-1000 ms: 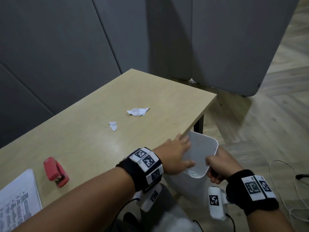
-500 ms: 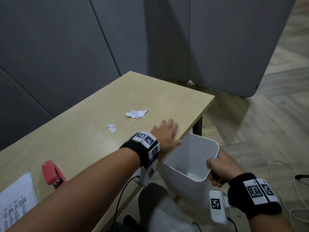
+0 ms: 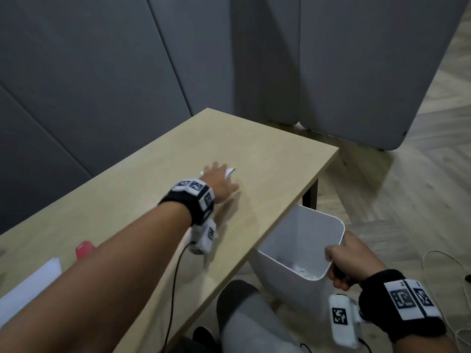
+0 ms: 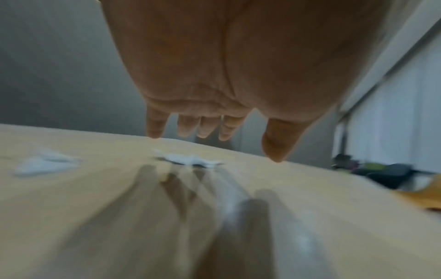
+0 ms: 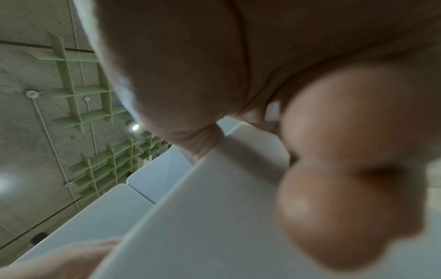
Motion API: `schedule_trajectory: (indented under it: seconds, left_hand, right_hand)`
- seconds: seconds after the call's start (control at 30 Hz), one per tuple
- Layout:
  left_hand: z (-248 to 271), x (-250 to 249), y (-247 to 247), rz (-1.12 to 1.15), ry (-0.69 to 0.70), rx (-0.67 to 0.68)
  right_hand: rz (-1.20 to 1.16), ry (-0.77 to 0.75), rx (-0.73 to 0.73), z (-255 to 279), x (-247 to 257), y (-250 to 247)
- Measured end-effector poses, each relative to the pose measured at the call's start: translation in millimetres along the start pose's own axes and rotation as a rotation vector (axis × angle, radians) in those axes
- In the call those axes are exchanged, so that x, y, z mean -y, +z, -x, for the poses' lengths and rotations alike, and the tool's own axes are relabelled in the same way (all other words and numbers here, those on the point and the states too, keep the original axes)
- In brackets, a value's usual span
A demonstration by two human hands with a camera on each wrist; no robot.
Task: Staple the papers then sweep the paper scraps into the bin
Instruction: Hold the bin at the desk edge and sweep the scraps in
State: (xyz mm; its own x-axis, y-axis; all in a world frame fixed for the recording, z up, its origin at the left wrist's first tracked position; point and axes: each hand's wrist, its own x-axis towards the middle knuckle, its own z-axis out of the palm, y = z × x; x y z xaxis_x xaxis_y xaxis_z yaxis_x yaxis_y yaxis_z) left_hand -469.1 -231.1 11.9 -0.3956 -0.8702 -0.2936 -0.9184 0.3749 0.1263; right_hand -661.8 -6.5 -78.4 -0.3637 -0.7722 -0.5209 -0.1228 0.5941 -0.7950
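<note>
Head view, left hand (image 3: 218, 183) flat with fingers (image 4: 156, 125) spread over paper scrap (image 4: 188, 159) on counter (image 3: 267, 159), right hand (image 3: 353, 261) gripping white bin (image 3: 300, 240) rim beside counter edge.

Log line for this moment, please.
phase: sweeping scraps | left hand: open over paper scrap | right hand: grips bin rim below table edge

On the table (image 3: 267, 159) the left hand (image 3: 216, 186) hangs over one paper scrap (image 4: 188, 159) — a second scrap (image 4: 45, 164) lies to its left. Stapler (image 3: 85, 249) and papers (image 3: 30, 289) sit nearer the person. The bin (image 3: 305, 238) stands below the table's right edge, the right hand (image 3: 354, 261) on its rim — probably scraps inside.
</note>
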Motion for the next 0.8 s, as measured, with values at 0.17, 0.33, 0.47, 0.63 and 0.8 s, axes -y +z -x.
schedule_trajectory:
  seconds: [0.17,0.33,0.47,0.63,0.8]
  left_hand:
    - [-12.9,26.5,6.2,-0.037,-0.006,0.097]
    - [31.1,-14.8,27.6,-0.087,0.265,0.198]
    - [77.9,-43.5,50.9,-0.068,0.459,0.218]
    - [110.8,-60.9,61.5,0.106,0.589,0.163]
    - [67.2,-41.3,36.1,0.259,0.447,-0.074]
  right_hand:
    - [0.007,0.004,0.008,0.0,0.7,3.0]
    - [0.013,0.002,0.009,-3.6,3.5,3.9]
    - [0.026,0.004,0.005,-5.4,5.6,5.8]
    - [0.023,0.002,0.01,-1.2,11.1,5.9]
    - [0.059,0.009,0.012,0.9,10.8,5.2]
